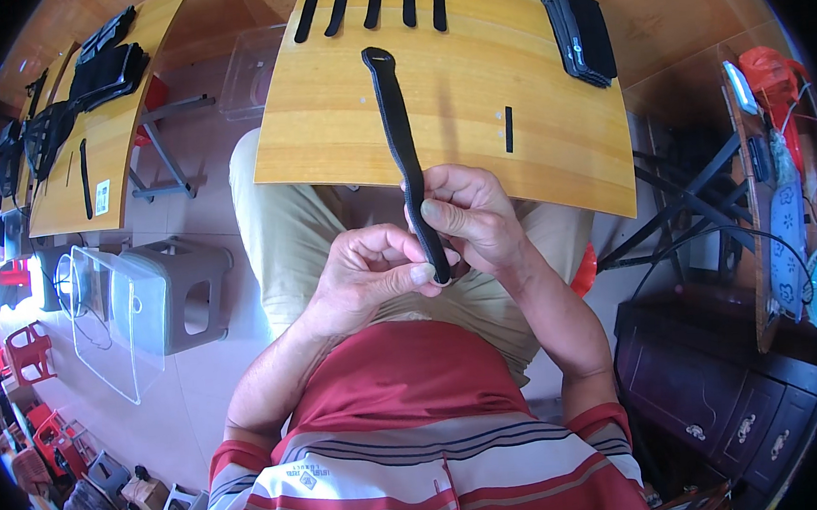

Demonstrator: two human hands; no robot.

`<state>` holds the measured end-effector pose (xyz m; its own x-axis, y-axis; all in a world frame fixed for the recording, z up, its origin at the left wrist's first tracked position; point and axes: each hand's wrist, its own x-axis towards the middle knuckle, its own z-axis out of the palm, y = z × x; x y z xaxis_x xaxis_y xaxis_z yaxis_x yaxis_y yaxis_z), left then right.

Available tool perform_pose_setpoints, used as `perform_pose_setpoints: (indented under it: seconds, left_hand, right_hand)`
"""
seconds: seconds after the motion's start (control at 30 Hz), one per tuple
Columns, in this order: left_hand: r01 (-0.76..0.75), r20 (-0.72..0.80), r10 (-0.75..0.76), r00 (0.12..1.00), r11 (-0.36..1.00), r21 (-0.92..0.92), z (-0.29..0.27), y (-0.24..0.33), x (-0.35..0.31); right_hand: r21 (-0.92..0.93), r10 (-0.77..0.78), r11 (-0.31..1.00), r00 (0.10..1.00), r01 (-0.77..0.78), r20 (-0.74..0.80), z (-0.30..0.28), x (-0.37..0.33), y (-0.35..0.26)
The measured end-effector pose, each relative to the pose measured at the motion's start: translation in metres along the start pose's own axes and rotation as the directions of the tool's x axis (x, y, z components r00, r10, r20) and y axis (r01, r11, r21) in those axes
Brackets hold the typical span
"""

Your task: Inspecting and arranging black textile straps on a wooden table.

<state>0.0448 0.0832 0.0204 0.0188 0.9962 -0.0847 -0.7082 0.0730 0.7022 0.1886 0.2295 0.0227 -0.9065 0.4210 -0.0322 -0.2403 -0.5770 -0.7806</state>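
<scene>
A black fabric strap (pixel 398 128) with a slotted, rounded head at its far end stretches from my hands out over the near edge of the wooden table (pixel 324 128). My left hand (pixel 372 272) pinches its near end between thumb and fingers. Just above and to the right, my right hand (pixel 470 215) grips the same strap partway along, thumb on top. Both hands are over my lap, short of the table edge. A short black strip (pixel 510 129) lies alone on the table to the right.
Several similar black straps (pixel 374 2) lie in a row at the table's far side. A stack of folded black items (pixel 581 36) sits at the far right. Another table (pixel 124 114) with black goods and a grey stool (pixel 179 290) stand to the left; a dark cabinet (pixel 703 395) is at right.
</scene>
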Motion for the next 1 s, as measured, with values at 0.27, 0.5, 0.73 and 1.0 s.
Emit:
perform_pose_setpoints:
  seconds: [0.27,0.5,0.73,1.0]
  left_hand:
    - [-0.011,-0.010,0.011,1.000,1.000,0.027,-0.001,-0.001,-0.001]
    - [-0.059,-0.035,0.064,0.997,0.992,0.108,0.003,-0.003,-0.003]
    - [-0.105,-0.066,0.116,0.991,0.983,0.152,0.003,-0.008,-0.006]
    - [-0.161,-0.081,0.178,0.981,0.971,0.178,0.003,-0.012,-0.006]
  right_hand:
    - [-0.038,-0.025,0.999,0.999,0.024,-0.035,0.001,-0.001,0.003]
    - [-0.102,-0.034,0.994,0.998,0.027,-0.061,0.005,-0.002,0.000]
    - [-0.209,-0.067,0.977,0.992,0.044,-0.108,0.008,-0.003,0.002]
    - [-0.241,-0.087,0.969,0.989,0.057,-0.118,0.008,-0.004,0.004]
